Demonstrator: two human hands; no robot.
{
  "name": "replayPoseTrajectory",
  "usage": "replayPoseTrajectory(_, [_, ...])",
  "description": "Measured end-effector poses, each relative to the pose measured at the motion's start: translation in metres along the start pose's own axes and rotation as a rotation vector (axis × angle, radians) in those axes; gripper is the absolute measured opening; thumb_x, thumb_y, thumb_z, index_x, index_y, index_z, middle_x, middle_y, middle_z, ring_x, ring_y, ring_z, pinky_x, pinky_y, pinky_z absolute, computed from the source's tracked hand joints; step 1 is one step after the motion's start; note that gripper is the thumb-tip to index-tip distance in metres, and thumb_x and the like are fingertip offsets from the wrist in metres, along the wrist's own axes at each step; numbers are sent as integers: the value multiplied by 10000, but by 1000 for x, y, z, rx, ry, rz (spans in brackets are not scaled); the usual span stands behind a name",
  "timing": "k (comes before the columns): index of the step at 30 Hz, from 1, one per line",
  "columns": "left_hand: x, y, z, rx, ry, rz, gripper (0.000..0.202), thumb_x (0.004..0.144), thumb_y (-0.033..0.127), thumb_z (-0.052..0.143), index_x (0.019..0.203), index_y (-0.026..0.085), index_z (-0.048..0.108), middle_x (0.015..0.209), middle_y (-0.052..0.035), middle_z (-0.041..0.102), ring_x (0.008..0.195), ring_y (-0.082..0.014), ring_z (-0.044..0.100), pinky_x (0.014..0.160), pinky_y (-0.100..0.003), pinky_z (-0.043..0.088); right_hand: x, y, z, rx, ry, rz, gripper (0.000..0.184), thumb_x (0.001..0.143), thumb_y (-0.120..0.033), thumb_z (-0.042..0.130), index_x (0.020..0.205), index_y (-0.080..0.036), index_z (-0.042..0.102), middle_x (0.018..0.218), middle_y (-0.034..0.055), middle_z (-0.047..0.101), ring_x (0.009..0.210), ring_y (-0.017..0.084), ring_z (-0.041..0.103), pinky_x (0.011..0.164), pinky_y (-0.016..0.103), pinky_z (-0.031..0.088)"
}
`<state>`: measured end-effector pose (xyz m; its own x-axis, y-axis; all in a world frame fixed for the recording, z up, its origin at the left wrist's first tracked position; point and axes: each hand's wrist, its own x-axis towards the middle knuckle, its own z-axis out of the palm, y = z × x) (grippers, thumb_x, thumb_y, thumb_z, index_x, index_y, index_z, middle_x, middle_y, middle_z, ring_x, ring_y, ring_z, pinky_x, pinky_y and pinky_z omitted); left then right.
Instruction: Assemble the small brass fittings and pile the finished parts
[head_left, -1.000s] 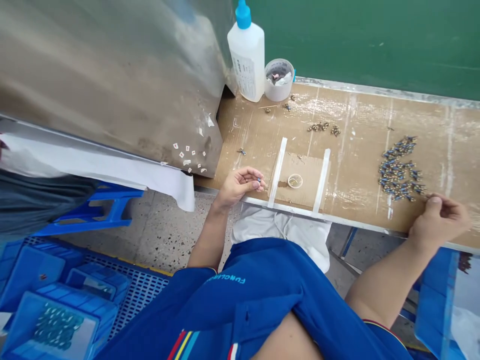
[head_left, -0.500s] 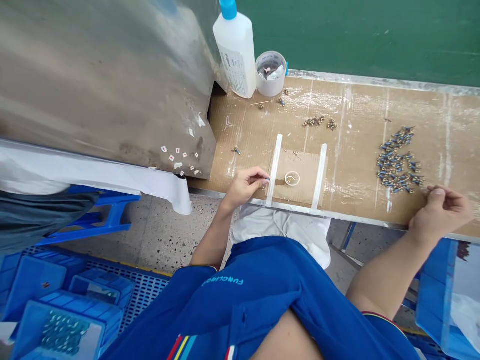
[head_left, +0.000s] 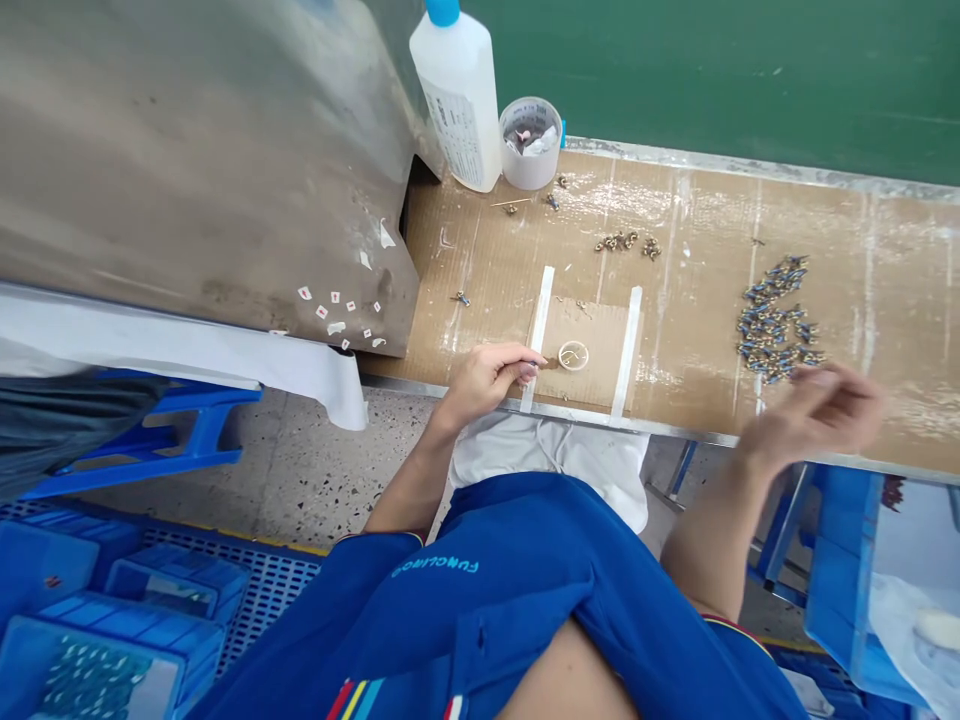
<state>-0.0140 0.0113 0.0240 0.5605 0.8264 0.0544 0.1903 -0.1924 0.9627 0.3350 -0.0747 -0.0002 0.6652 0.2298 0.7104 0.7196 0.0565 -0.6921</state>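
My left hand (head_left: 487,382) is closed in a pinch at the left tape strip, with a small blue-tipped metal part (head_left: 534,363) showing at the fingertips. Just right of it, a small white ring (head_left: 573,356) with a clear middle lies on the cardboard square (head_left: 596,385). My right hand (head_left: 817,412) is smeared by motion at the front edge of a pile of small blue-and-brass parts (head_left: 776,335). Its fingers look curled, but what they hold, if anything, cannot be made out.
A white bottle (head_left: 461,110) and a tape roll (head_left: 531,165) holding scraps stand at the back left. Small metal parts (head_left: 616,242) lie mid-table. A metal housing (head_left: 225,180) borders the left, with paper bits on it. Blue bins (head_left: 161,640) sit low left.
My right hand has moved left, towards my body's middle, along the pile's front edge. My left hand has shifted slightly closer to the white ring. The whole view has slid a little.
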Motion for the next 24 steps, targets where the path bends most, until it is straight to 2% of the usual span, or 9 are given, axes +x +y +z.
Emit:
replayPoseTrajectory(2, [0, 0, 5, -107, -42, -32, 207, 956, 171, 545, 982, 139, 748, 859, -65, 769, 728, -126, 716, 682, -222, 593, -27, -37, 13, 45, -511, 81, 317, 927, -538, 613, 908, -226, 664, 771, 31, 671, 690, 186, 654, 683, 374, 531])
replayPoseTrajectory(3, [0, 0, 7, -152, -59, -42, 199, 955, 177, 550, 985, 135, 742, 874, -71, 775, 745, -131, 725, 689, -224, 597, -39, -53, 19, 97, -704, 104, 294, 920, -512, 632, 956, -225, 684, 803, 36, 697, 706, 186, 670, 684, 363, 547])
replayPoseTrajectory(5, [0, -1, 9, -206, -77, -55, 177, 943, 192, 577, 980, 136, 741, 912, -81, 780, 785, -138, 736, 713, -229, 603, -59, -74, 32, 167, -876, 172, 281, 920, -478, 636, 1019, -224, 702, 842, 45, 727, 740, 186, 687, 702, 352, 569])
replayPoseTrajectory(8, [-1, -6, 12, -246, -67, -83, 145, 909, 231, 647, 951, 143, 755, 936, -86, 777, 820, -151, 738, 739, -241, 601, -72, -87, 50, 248, -939, 251, 258, 909, -450, 659, 1009, -220, 721, 840, 47, 739, 731, 180, 683, 669, 324, 566])
replayPoseTrajectory(11, [-1, -13, 13, -245, -30, -81, 149, 889, 271, 690, 920, 151, 772, 919, -90, 775, 817, -159, 726, 733, -252, 586, -73, -91, 61, 288, -991, 233, 192, 903, -409, 679, 920, -228, 741, 811, 37, 729, 705, 169, 657, 619, 303, 535])
replayPoseTrajectory(14, [0, -17, 14, -198, -1, 11, 172, 893, 314, 702, 880, 168, 792, 890, -89, 771, 812, -162, 711, 746, -272, 567, -70, -97, 65, 295, -1033, 155, 154, 915, -362, 670, 851, -244, 747, 843, 37, 712, 760, 172, 650, 625, 306, 522])
replayPoseTrajectory(17, [1, -17, 13, -158, -6, 58, 197, 901, 347, 703, 866, 181, 804, 856, -82, 761, 786, -158, 696, 735, -276, 549, -70, -103, 67, 301, -1060, 45, 112, 913, -321, 669, 859, -266, 749, 950, 49, 693, 872, 195, 657, 702, 347, 545])
replayPoseTrajectory(21, [-1, -16, 11, -177, -17, -39, 212, 885, 357, 721, 924, 163, 797, 879, -89, 766, 769, -156, 693, 688, -258, 541, -66, -108, 70, 229, -1051, -126, 171, 942, -259, 602, 821, -276, 720, 1009, 54, 682, 930, 216, 626, 786, 392, 528])
replayPoseTrajectory(24, [-3, -17, 11, -214, -18, -94, 234, 864, 360, 741, 940, 143, 781, 905, -97, 771, 767, -156, 702, 677, -247, 549, -61, -108, 69, 192, -1065, -157, 180, 956, -247, 584, 820, -274, 699, 951, 47, 669, 893, 214, 596, 774, 382, 504])
